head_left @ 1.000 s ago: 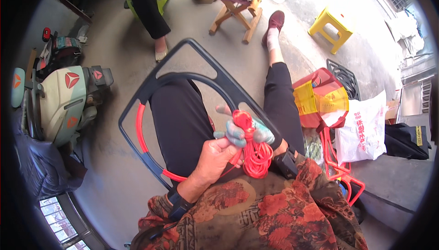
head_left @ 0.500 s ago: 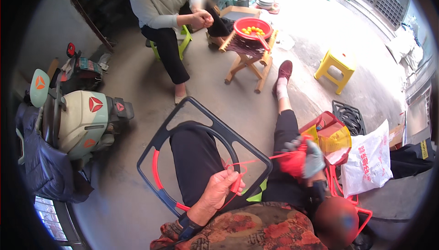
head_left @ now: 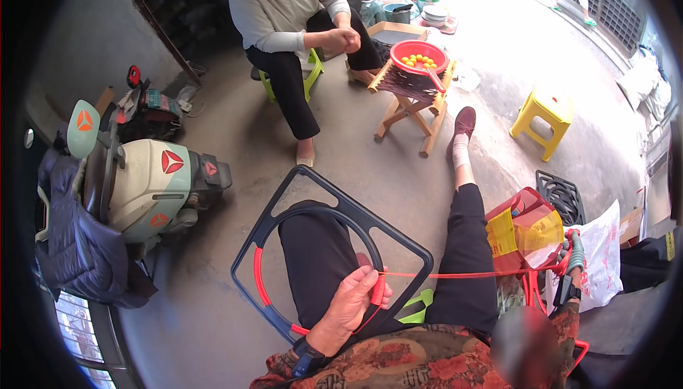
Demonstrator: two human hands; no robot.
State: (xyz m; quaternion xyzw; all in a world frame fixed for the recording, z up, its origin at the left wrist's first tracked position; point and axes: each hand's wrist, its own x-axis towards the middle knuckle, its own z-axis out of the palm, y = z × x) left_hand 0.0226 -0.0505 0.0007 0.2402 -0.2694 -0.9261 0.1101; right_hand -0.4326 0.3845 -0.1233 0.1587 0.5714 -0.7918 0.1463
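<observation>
A dark square plastic frame with a round inner ring (head_left: pixel 366 210) rests tilted over my left thigh. Red cord is wound around parts of the ring, on its left side and under my fingers. My left hand (head_left: pixel 346 302) is closed on the ring at a red coil (head_left: pixel 378 289). From there a red cord (head_left: pixel 459 276) runs taut to the right, across my right thigh. My right hand (head_left: pixel 575 255), in a grey glove, is closed on the cord's far part, beside a white plastic bag (head_left: pixel 601 261); its fingers are partly hidden.
Beside my right leg stands a red and yellow bag (head_left: pixel 523 225), with more dark frames (head_left: pixel 560 197) behind. A yellow stool (head_left: pixel 544 122) and a folding stool bearing a red basin (head_left: pixel 420 48) of yellow balls stand ahead. Another person sits opposite; a scooter (head_left: pixel 146 183) is at left.
My right hand has swung outward to the right, drawing the loose red cord into a straight line. My left hand keeps its grip on the ring. The whole view has shifted slightly.
</observation>
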